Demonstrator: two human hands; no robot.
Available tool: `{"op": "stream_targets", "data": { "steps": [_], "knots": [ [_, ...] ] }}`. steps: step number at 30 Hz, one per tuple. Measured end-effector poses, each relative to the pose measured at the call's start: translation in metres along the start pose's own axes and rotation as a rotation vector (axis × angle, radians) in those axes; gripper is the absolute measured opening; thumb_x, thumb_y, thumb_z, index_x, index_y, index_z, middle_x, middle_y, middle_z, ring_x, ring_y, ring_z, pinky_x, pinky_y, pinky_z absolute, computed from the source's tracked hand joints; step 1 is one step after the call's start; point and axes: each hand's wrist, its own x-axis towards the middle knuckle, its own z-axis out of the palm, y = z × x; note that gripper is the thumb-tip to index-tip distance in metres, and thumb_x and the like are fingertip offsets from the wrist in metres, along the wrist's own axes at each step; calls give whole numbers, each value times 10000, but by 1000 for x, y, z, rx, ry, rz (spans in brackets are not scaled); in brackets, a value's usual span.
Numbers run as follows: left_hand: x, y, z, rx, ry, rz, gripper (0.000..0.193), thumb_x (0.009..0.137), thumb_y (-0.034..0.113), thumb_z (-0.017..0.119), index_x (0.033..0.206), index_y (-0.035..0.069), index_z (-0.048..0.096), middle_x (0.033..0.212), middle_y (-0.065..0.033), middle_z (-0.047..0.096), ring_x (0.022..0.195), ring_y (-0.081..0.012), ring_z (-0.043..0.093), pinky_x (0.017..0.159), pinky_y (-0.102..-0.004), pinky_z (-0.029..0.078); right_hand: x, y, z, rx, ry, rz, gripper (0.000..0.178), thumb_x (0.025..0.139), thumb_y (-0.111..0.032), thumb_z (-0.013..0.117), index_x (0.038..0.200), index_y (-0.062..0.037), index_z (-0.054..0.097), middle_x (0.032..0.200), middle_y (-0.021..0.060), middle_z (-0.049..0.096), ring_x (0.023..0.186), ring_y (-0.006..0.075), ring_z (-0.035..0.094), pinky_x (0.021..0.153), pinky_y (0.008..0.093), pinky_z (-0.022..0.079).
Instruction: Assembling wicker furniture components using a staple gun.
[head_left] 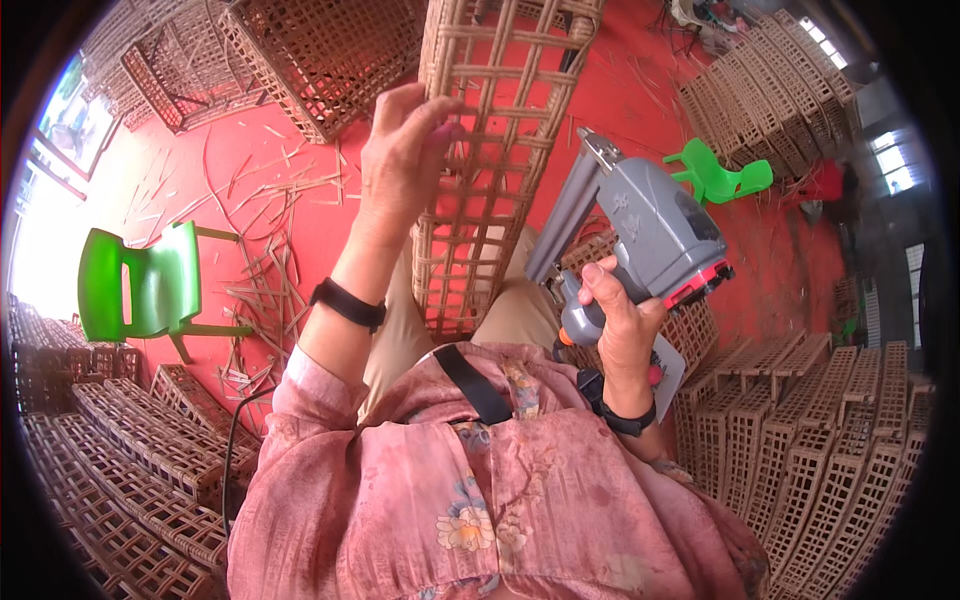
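A long woven rattan frame [483,180], box-like with an open lattice, stands between my knees and reaches up past the top of the view. My left hand [408,150] is at its upper left side, fingers bent and drawn together over the lattice. Whatever may be between those fingertips is hidden. On the right, my right hand [622,330] is wrapped round the handle of a grey nail gun [660,225] with red trim. The gun's long grey magazine slants down beside the frame's right side, with its nose pointing up and away from me.
Green plastic chairs stand at left [155,285] and at right [718,172]. Loose rattan strips [285,285] litter the red floor [330,215]. Stacked woven frames line the lower left [150,440], lower right [800,450] and far right [765,95]. A large woven basket [320,60] lies at the back left.
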Motion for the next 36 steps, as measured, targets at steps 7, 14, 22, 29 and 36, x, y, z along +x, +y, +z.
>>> {"op": "stream_targets", "data": {
  "steps": [7,14,22,29,36],
  "knots": [
    [-44,12,1,92,-13,-165,723,819,249,823,1419,84,455,1251,-155,517,1070,-296,606,901,-420,526,-5,15,-17,17,6,27,213,821,-34,801,921,-43,613,804,3,624,662,90,596,620,240,482],
    [-64,-16,15,6,-58,-397,521,814,296,824,1188,9,602,898,-113,601,817,-261,636,715,-389,533,-1,12,-15,-25,41,82,150,831,-103,778,859,-41,645,742,21,620,661,96,584,645,258,467],
    [-5,-38,29,-304,-47,-539,418,817,235,825,1126,11,654,876,-105,614,772,-199,634,676,-359,539,14,5,-7,-38,-18,83,161,809,-86,788,837,-40,637,736,25,626,605,101,579,607,259,471],
    [-3,-48,39,-254,-57,-439,396,871,178,803,1183,2,632,855,-10,656,782,-70,606,719,-247,528,37,15,11,-53,-87,82,251,792,-78,801,959,-29,621,744,24,620,598,105,578,587,264,484],
    [-3,-42,32,-108,-73,-489,491,816,299,809,1173,15,628,954,-143,653,866,-271,646,795,-395,518,38,25,10,-48,-90,78,267,791,-86,804,976,-30,619,761,26,618,595,105,575,576,266,482]
  ]
}}
